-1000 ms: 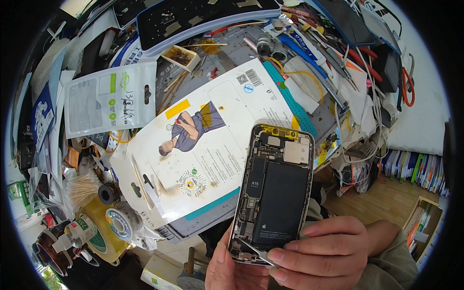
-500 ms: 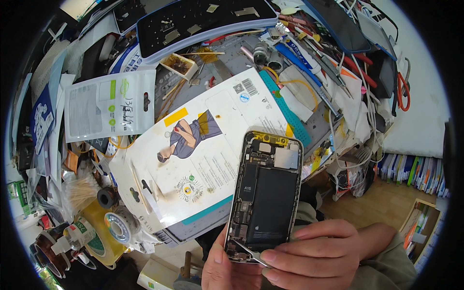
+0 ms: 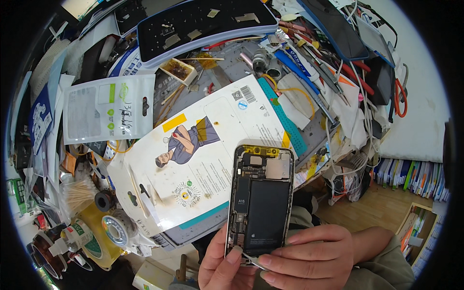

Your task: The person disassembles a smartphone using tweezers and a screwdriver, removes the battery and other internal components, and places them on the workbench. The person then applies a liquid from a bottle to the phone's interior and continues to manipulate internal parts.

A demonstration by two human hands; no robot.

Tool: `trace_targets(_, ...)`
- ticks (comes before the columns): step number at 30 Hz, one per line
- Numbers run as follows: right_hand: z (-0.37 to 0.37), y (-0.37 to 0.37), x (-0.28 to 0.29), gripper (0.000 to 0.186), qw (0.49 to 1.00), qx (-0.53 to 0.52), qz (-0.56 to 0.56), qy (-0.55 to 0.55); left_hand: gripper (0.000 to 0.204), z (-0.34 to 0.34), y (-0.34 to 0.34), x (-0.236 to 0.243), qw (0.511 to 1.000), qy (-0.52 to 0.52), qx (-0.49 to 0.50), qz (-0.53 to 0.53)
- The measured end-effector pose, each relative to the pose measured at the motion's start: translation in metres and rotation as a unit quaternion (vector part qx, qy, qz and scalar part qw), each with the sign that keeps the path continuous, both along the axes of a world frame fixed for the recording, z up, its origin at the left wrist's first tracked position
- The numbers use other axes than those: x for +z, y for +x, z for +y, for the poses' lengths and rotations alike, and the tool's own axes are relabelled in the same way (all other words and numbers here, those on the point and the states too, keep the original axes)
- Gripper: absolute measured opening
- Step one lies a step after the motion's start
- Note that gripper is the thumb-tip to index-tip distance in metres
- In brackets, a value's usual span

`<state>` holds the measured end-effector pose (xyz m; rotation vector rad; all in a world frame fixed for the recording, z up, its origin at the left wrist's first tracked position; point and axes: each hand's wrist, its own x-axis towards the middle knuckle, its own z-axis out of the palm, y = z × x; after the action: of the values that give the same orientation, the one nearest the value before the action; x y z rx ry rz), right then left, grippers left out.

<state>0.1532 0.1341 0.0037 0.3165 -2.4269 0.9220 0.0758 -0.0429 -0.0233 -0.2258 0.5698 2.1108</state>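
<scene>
An opened phone (image 3: 265,208) with exposed battery, boards and metal shields is held upright over the front edge of the work mat, its top end away from me. My left hand (image 3: 223,266) grips its lower left edge, with the thumb at the bottom left corner. My right hand (image 3: 307,261) is closed on slim metal tweezers (image 3: 256,259) lying across the bottom end of the phone; their tips are partly hidden by my left thumb. A white printed cardboard package (image 3: 203,174) with a drawn figure lies just beyond the phone.
A blue-edged tray of small metal parts (image 3: 208,26) is at the back, beside pens and tools (image 3: 314,58). A white pouch (image 3: 82,108), solder spool (image 3: 116,227) and swabs (image 3: 79,195) crowd the left. Cables (image 3: 362,140) hang at the right, above books (image 3: 406,179).
The phone and both hands have shifted down and left in view. My left thumb has moved onto the phone's lower corner, over the tweezer tips, and the tweezers sit lower.
</scene>
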Motion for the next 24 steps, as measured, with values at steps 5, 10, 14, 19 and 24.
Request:
trace_targets(5,0.003,0.001,-0.002,0.014,1.0,0.01,-0.008,-0.024,0.049,0.002,0.002,-0.006,1.0,0.021,0.013,0.007)
trace_targets(10,0.022,-0.002,0.0,0.024,0.987,0.04,-0.015,-0.153,0.052,0.0,-0.001,-0.006,1.0,-0.001,0.017,0.008)
trace_targets(14,0.05,-0.004,0.007,0.031,0.967,0.085,-0.119,-0.21,0.06,-0.002,-0.003,-0.008,0.987,-0.066,0.001,0.148)
trace_targets(19,0.062,-0.013,0.01,0.029,0.952,0.059,-0.151,-0.261,0.069,-0.005,-0.009,-0.009,0.978,-0.047,0.037,0.201)
trace_targets(24,0.063,-0.03,0.015,0.023,0.941,0.099,-0.175,-0.272,0.072,-0.015,-0.015,-0.002,0.971,-0.15,0.017,0.186)
